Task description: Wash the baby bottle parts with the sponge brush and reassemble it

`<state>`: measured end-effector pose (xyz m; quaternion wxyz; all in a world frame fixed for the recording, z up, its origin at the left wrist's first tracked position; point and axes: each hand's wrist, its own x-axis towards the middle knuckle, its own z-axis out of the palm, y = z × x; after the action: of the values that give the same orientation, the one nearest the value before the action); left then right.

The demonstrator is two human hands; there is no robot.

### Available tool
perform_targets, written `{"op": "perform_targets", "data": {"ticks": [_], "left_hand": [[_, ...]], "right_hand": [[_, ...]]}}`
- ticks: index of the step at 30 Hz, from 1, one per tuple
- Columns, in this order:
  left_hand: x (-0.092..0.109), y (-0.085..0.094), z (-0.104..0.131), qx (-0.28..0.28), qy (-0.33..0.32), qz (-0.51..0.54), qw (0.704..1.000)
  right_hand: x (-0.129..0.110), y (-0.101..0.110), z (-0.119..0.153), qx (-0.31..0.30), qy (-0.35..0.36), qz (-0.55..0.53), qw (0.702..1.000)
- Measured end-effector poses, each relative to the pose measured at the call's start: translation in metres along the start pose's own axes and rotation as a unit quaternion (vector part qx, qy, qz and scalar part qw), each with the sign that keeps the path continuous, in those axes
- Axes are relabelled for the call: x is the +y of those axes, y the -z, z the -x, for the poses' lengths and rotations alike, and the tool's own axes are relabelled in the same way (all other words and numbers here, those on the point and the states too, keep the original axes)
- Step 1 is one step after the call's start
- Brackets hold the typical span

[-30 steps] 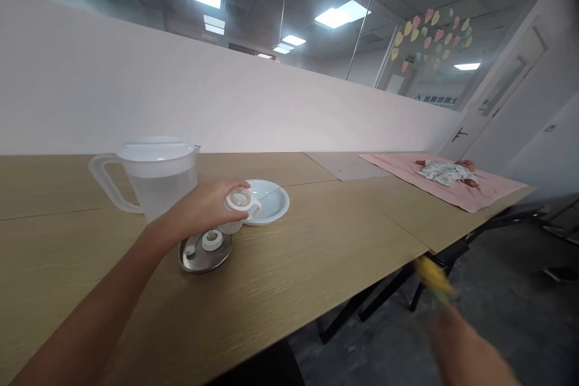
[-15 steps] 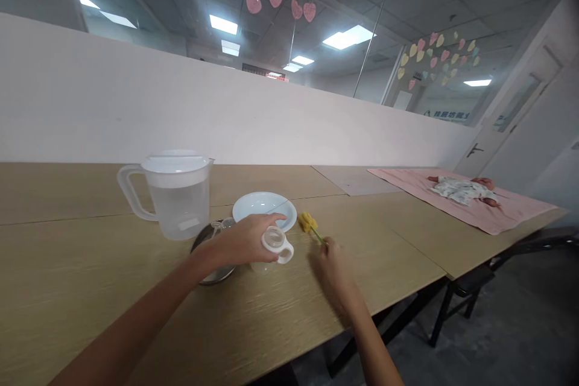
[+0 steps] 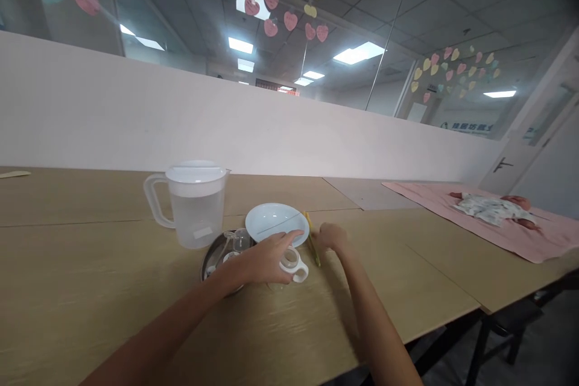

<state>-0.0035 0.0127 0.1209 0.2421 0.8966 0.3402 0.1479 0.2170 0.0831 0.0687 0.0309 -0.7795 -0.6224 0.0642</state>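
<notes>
My left hand (image 3: pixel 271 257) is wrapped around a clear baby bottle (image 3: pixel 290 257) with a white handle ring, its open mouth tilted up. The bottle's lower part is blurred above the table. My right hand (image 3: pixel 332 236) is a loose fist with curled fingers, right beside a long, thin yellow-green brush (image 3: pixel 312 241). Whether the fingers touch the brush, or hold anything, is hidden. Behind the bottle is a white bowl (image 3: pixel 266 217) with a thin line across it. Under my left wrist, a round metal tray (image 3: pixel 208 256) holds small clear and white bottle parts.
A lidded translucent pitcher (image 3: pixel 198 205) of clear liquid stands left of the bowl. Far right, a baby doll (image 3: pixel 486 208) in patterned clothes lies on a pink cloth (image 3: pixel 429 205). A white wall (image 3: pixel 271 139) runs along the table's back; a dark stool (image 3: pixel 511 319) stands at the right.
The yellow brush end, earlier pointing away from my right hand with the handle in its fingers, now shows as a narrow strip left of the fist. The view has shifted slightly left and up.
</notes>
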Motion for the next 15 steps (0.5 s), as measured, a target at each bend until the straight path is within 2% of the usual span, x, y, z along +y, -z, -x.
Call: {"op": "perform_targets", "data": {"ticks": [3,6,9,11,13,15], "left_hand": [[-0.006,-0.004,-0.003,-0.002,0.004,0.011,1.0],[-0.014,-0.011,-0.007,0.011,0.005,0.018,1.0],[-0.02,-0.016,-0.009,0.007,0.0,0.017,1.0],[-0.021,-0.013,-0.008,-0.006,-0.012,0.011,1.0],[-0.021,-0.003,-0.005,-0.012,-0.017,0.008,1.0],[-0.02,0.014,0.0,0.007,-0.008,0.009,1.0]], "right_hand": [[-0.01,0.025,-0.02,0.033,0.0,-0.01,0.999],[-0.038,0.038,-0.04,0.04,0.051,-0.035,0.997],[-0.066,0.031,-0.053,-0.02,0.111,-0.063,0.992],[-0.08,0.02,-0.057,-0.057,0.135,-0.074,0.986],[-0.087,0.011,-0.059,-0.069,0.146,-0.079,0.984],[-0.089,0.004,-0.059,-0.065,0.147,-0.081,0.984]]}}
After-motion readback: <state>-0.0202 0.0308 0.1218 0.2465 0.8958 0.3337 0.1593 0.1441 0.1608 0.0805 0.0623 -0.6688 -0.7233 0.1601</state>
